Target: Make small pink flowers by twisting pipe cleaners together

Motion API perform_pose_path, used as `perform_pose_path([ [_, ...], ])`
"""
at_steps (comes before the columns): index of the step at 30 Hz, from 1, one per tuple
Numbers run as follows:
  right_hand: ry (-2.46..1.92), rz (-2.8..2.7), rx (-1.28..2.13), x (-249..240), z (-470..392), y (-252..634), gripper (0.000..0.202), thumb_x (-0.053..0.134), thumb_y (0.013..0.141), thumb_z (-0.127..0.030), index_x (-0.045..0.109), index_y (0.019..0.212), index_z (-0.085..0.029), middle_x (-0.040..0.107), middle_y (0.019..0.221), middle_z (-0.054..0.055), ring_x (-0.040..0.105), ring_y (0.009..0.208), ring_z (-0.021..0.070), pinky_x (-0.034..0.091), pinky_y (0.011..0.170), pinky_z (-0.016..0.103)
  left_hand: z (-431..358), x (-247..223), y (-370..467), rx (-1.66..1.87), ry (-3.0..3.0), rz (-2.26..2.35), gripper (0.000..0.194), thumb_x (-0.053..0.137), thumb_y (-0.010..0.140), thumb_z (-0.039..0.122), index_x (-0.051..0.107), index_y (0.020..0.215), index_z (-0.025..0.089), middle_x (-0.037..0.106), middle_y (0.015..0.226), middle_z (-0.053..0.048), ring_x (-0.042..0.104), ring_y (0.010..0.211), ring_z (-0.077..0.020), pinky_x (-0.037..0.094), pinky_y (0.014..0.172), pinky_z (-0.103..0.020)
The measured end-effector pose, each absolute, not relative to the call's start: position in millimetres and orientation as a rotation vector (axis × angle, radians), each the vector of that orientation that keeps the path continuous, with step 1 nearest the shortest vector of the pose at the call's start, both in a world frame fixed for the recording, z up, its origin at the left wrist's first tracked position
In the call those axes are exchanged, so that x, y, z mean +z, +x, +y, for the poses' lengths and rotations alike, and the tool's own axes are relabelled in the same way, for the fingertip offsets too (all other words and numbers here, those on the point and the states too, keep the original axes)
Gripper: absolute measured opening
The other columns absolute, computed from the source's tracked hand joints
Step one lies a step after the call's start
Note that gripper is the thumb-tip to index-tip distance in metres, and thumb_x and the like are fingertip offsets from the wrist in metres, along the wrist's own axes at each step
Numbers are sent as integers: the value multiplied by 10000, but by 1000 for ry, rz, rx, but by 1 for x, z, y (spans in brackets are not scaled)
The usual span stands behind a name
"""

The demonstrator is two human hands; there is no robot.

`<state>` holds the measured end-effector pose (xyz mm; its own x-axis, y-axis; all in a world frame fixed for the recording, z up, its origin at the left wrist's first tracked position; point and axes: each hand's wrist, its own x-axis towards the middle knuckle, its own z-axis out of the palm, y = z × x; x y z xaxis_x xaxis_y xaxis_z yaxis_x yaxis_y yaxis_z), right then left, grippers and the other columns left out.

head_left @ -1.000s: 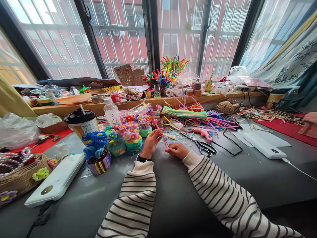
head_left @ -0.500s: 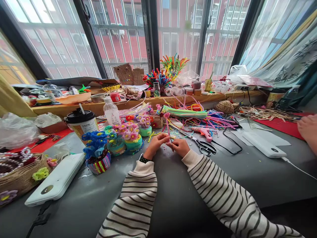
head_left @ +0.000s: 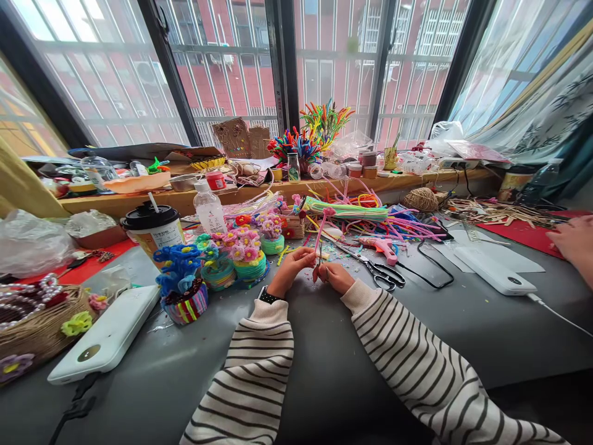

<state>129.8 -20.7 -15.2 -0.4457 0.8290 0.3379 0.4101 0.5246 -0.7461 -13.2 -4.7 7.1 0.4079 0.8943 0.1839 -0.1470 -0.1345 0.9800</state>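
My left hand (head_left: pixel 296 269) is closed on a pink pipe-cleaner stem (head_left: pixel 320 233) that rises from its fingertips and ends in a small pink head. Beside it, my right hand (head_left: pixel 334 276) is closed round the handles of a small pair of scissors (head_left: pixel 320 252), whose thin dark blades point up along the stem. The fingertips of both hands nearly meet over the grey table (head_left: pixel 324 358). Behind them lies a bundle of green and pink pipe cleaners (head_left: pixel 347 210). Flower pots with pink blooms (head_left: pixel 243 246) stand to the left.
Large black scissors (head_left: pixel 382 272) and a pink glue gun (head_left: pixel 380 247) lie right of my hands. A white power bank (head_left: pixel 495 271) is farther right, near another person's hand (head_left: pixel 574 244). At left are a lidded cup (head_left: pixel 155 228), a blue-flowered pot (head_left: pixel 184 293) and another power bank (head_left: pixel 104 337).
The pink head has swung to the right and slightly up, so the stem leans more. The small scissors' blades now show more upright. The other person's hand has shifted and turned.
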Motion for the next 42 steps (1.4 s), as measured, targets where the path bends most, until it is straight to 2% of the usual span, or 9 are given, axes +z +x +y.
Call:
perform_pose_path([
  [17, -971, -2075, 819, -10, -23, 131, 723, 167, 631, -747, 545, 549, -137, 413, 524, -8, 391, 520, 88, 309, 555, 236, -5, 6, -16, 896, 1425, 554, 197, 548, 686, 323, 498, 677, 133, 468, 586, 28, 452, 545, -69, 345, 563, -215],
  [25, -1019, -1959, 871, -7, -26, 133, 644, 312, 620, -721, 522, 447, -137, 317, 403, -41, 307, 429, 58, 265, 494, 222, -4, 6, -17, 893, 1413, 566, 205, 556, 678, 317, 467, 647, 135, 434, 590, 38, 400, 548, -51, 308, 566, -205],
  [29, -1018, -1910, 926, -6, -26, 133, 606, 369, 608, -703, 490, 421, -140, 336, 402, -38, 316, 430, 58, 272, 500, 223, -3, 6, -18, 893, 1390, 569, 202, 564, 669, 316, 463, 670, 142, 428, 589, 41, 387, 538, -49, 299, 559, -205],
  [34, -1009, -1895, 954, -9, -24, 133, 594, 376, 605, -699, 446, 401, -146, 377, 409, -33, 333, 444, 59, 289, 519, 222, -4, 7, -18, 900, 1370, 592, 226, 581, 648, 338, 465, 694, 150, 426, 586, 42, 386, 535, -54, 297, 555, -211],
  [42, -965, -1897, 1033, -11, -24, 132, 600, 359, 607, -706, 453, 421, -143, 296, 390, -50, 279, 417, 51, 240, 474, 221, -6, 8, -18, 894, 1386, 553, 211, 564, 669, 334, 464, 682, 148, 424, 582, 41, 389, 541, -56, 296, 561, -213],
])
